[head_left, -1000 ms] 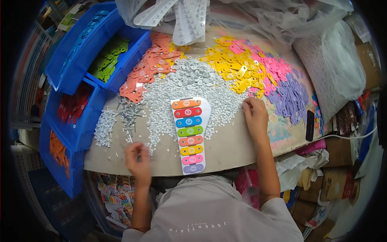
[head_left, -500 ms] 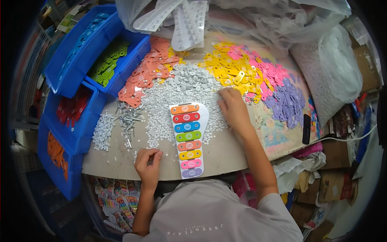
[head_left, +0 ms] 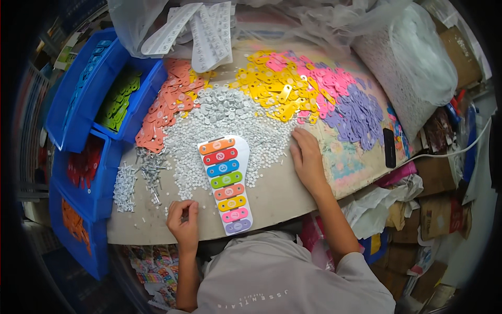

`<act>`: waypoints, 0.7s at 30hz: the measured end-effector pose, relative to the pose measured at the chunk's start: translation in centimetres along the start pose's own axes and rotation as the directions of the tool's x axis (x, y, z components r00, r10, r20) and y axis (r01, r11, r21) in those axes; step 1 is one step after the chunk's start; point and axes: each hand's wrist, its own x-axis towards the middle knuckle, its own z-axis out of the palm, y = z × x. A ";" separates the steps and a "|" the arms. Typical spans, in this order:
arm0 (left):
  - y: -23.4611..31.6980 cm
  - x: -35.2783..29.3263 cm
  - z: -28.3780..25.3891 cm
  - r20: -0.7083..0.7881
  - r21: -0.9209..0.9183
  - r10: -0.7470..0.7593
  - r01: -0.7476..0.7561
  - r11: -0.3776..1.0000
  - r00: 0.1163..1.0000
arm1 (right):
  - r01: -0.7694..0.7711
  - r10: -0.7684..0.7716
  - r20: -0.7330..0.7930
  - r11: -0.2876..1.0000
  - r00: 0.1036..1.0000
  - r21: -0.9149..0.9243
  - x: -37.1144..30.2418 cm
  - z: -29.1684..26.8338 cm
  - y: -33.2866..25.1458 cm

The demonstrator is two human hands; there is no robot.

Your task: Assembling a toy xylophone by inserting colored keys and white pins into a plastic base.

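A toy xylophone (head_left: 228, 186) with a white tapered base and a row of coloured bars lies on the table, between my hands. My left hand (head_left: 183, 222) is at the table's front edge, left of the xylophone, thumb and fingers curled together; anything inside the pinch is hidden. My right hand (head_left: 308, 159) rests at the right edge of a pile of small white round pieces (head_left: 183, 141), fingers stretched down to the table and thumb slightly apart. No object shows in it. Greyish caps (head_left: 222, 104) lie on top of the white pile.
Salmon plates (head_left: 157, 118), yellow plates (head_left: 261, 78), pink plates (head_left: 332, 83) and purple plates (head_left: 355, 118) ring the pile. White pins (head_left: 125, 188) and metal screws (head_left: 151, 175) lie left. Blue bins (head_left: 107, 178) hold more plates. Numbered white bases (head_left: 212, 39) and a filled plastic sack (head_left: 405, 68) stand behind.
The whole view has shifted, so the table contents appear farther left. My right hand has drawn back toward me and right, away from the yellow plates. The left hand stays curled.
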 end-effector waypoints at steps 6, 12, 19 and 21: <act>-0.7 -0.2 -0.1 -0.010 0.027 -0.033 0.034 0.999 0.999 | -0.087 0.055 -0.222 0.987 0.974 -0.136 2.0 -0.3 1.3; -0.9 -0.3 -0.1 -0.011 0.018 -0.006 0.006 1.000 1.000 | -0.096 0.091 -0.085 0.994 0.992 -0.053 4.7 -1.1 3.3; -1.3 -0.4 -0.1 -0.021 0.012 -0.036 0.036 0.999 0.999 | -0.100 0.100 -0.035 0.995 0.994 0.012 3.4 -0.5 2.3; -1.3 -0.4 -0.1 -0.020 0.029 -0.022 0.023 0.999 1.000 | -0.064 0.046 -0.234 0.996 0.971 -0.067 3.9 -0.4 3.0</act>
